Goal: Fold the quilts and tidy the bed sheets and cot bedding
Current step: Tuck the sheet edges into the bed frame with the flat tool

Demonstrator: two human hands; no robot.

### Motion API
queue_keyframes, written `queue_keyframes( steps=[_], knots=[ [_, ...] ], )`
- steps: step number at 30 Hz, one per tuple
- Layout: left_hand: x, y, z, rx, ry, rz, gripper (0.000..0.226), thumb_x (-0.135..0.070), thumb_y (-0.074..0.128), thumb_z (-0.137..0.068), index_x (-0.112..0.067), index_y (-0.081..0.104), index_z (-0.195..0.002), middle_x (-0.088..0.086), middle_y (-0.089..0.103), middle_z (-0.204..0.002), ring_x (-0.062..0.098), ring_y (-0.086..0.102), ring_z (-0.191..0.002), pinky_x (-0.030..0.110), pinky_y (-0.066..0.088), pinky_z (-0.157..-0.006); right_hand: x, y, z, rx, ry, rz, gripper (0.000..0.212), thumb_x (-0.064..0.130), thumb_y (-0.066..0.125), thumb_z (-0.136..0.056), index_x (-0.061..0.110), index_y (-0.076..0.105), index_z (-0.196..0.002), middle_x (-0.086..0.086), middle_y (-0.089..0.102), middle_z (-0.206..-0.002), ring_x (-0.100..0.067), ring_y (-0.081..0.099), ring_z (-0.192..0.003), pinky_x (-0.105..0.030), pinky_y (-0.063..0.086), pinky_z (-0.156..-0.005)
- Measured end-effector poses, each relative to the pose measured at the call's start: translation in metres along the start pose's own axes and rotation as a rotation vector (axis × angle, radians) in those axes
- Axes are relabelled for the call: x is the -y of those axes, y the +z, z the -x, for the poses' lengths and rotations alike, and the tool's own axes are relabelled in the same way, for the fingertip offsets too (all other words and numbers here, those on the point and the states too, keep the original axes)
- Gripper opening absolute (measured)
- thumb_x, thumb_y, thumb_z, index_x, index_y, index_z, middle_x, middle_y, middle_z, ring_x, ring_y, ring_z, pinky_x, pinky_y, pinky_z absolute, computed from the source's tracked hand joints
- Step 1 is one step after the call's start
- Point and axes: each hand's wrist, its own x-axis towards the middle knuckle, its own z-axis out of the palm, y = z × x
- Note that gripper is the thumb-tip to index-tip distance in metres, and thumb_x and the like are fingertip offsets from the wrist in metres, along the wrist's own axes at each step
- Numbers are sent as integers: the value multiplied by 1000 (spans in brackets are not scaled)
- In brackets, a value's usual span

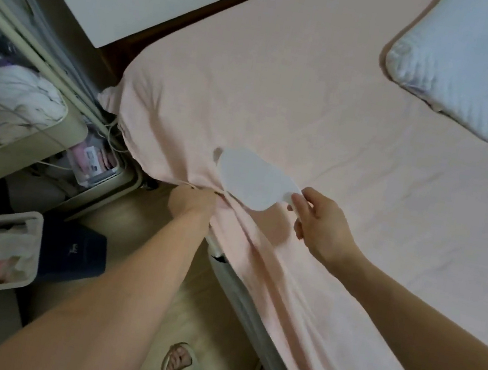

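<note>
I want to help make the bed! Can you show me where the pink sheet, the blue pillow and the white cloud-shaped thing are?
pink sheet (283, 94): head view, flat middle of the sheet on the mattress.
blue pillow (469, 67): head view, middle of its quilted top.
white cloud-shaped thing (250, 179): head view, centre of its flat face, pinched by the right hand (319, 226).

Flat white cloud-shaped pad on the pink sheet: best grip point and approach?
Pinch the flat white cloud-shaped pad at its near-right lobe, coming in from the right, where the right hand already holds it. It is thin, so an edge pinch suits; the left hand grips the pink sheet beside it.
</note>
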Motion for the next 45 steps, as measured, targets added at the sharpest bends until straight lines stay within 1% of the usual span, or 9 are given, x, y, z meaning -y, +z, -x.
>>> queue_keyframes(
  steps=[8,11,16,23,28,34,38,42,45],
  knots=[
    [15,-20,-10,-62,51,-292,32,-1,59,-85,0,55,-117,22,60,-117,36,59,-102,35,47,-76,44,-33,8,153,-281,650,32,35,34,-102,19,43,-75,-6,55,-70,-29,51,-65,-39,39,-57],
    [3,-15,1,118,-52,-5,11,3,57,-86,-1,66,-90,17,67,-94,24,61,-77,26,51,-53,55,-47,10,217,-273,777,36,36,33,-102,24,33,-68,-2,49,-69,-23,46,-61,-35,32,-54],
    [-36,-9,33,385,-193,409,27,14,62,-82,6,60,-108,18,64,-97,21,63,-83,22,55,-48,62,-64,10,233,-190,873,27,31,30,-103,18,43,-84,-7,62,-88,-31,56,-81,-38,44,-69],
    [-70,2,46,446,73,81,33,17,56,-79,14,59,-111,22,61,-103,31,61,-98,39,51,-92,41,-69,26,166,64,151,13,5,35,-93,11,46,-97,-1,66,-84,-4,49,-44,-15,34,-36],
    [-73,-2,40,264,372,-119,17,8,59,-81,-6,66,-85,7,60,-88,21,59,-91,27,49,-79,20,-18,44,32,108,122,35,38,75,-76,17,52,-93,3,65,-80,-13,59,-66,-23,42,-51],
    [-55,-37,21,43,42,272,7,-4,49,-87,-7,55,-88,10,66,-91,18,67,-74,27,55,-52,24,33,52,94,105,129,21,18,56,-86,10,55,-67,-5,54,-66,-19,51,-60,-25,34,-53],
    [-27,-72,-2,-135,-142,439,15,-15,48,-87,-8,51,-99,12,62,-102,21,61,-76,30,47,-49,44,69,68,335,-2,162,10,18,60,-87,11,66,-85,-5,65,-82,-15,58,-68,-22,43,-60],
    [18,-93,-35,-29,-191,97,37,1,51,-86,0,55,-123,21,61,-113,25,59,-80,31,48,-56,43,119,84,490,9,276,27,16,46,-96,0,57,-116,-17,60,-118,-30,57,-110,-30,43,-91],
    [43,-94,-49,-67,-191,-94,33,-1,53,-86,6,57,-118,23,61,-102,33,60,-90,39,53,-77,41,126,78,455,54,241,34,30,45,-98,4,63,-110,-12,66,-109,-25,63,-101,-27,45,-81]
  ],
)
